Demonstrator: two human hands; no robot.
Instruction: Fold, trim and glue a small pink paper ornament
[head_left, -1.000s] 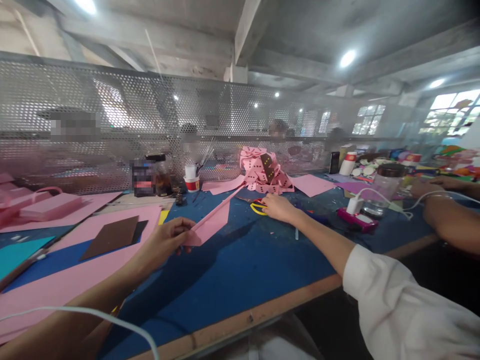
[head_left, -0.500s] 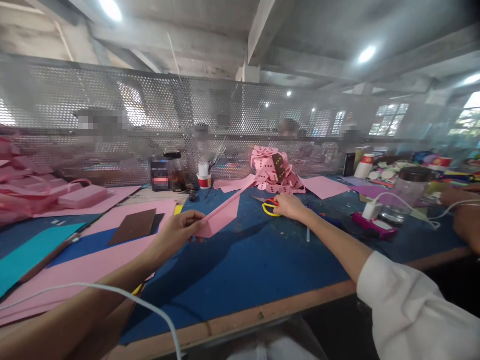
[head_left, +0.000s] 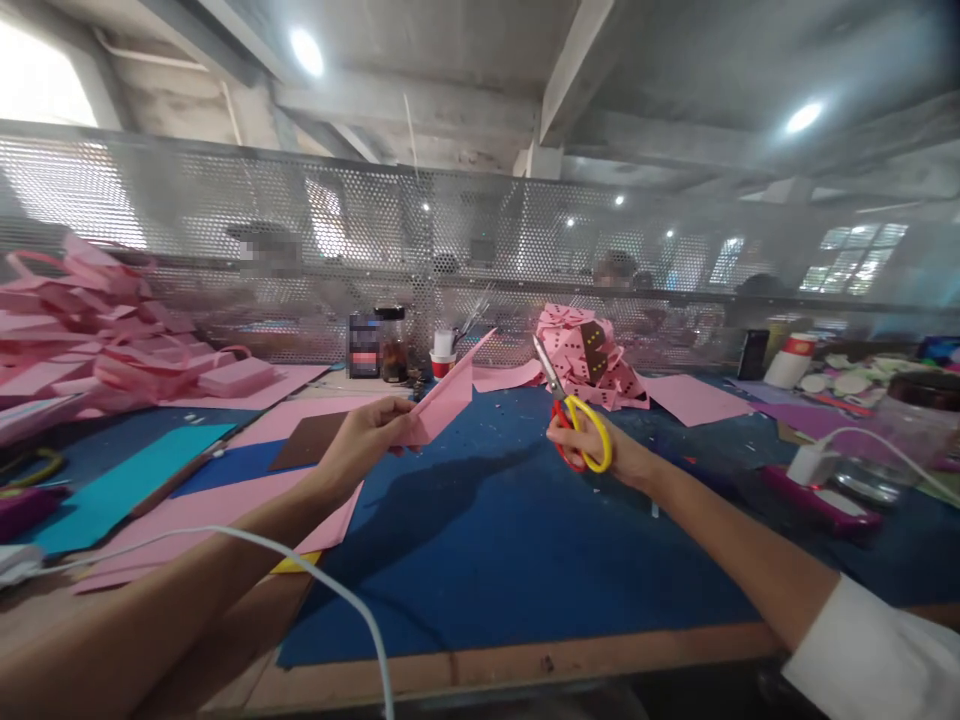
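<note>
My left hand (head_left: 375,432) pinches a folded piece of pink paper (head_left: 444,402) by its near end, holding it above the blue mat (head_left: 480,560). In my right hand (head_left: 600,450) is a pair of scissors (head_left: 574,415) with red and yellow handles, raised off the mat with the blades pointing up and away. Behind the scissors lies a heap of pink paper pieces with dark dots (head_left: 574,345), one brown piece among them. The scissors and the folded paper are apart.
Pink paper strips (head_left: 75,320) pile up at the far left, near a teal sheet (head_left: 142,480). A white cable (head_left: 300,555) crosses above my left forearm. A clear jar (head_left: 911,420) and a magenta device (head_left: 817,500) stand right. A perforated metal screen (head_left: 480,225) closes the back.
My right hand has lifted the scissors from the mat and turned them upright. My left hand still holds the folded pink paper. The view has swung left.
</note>
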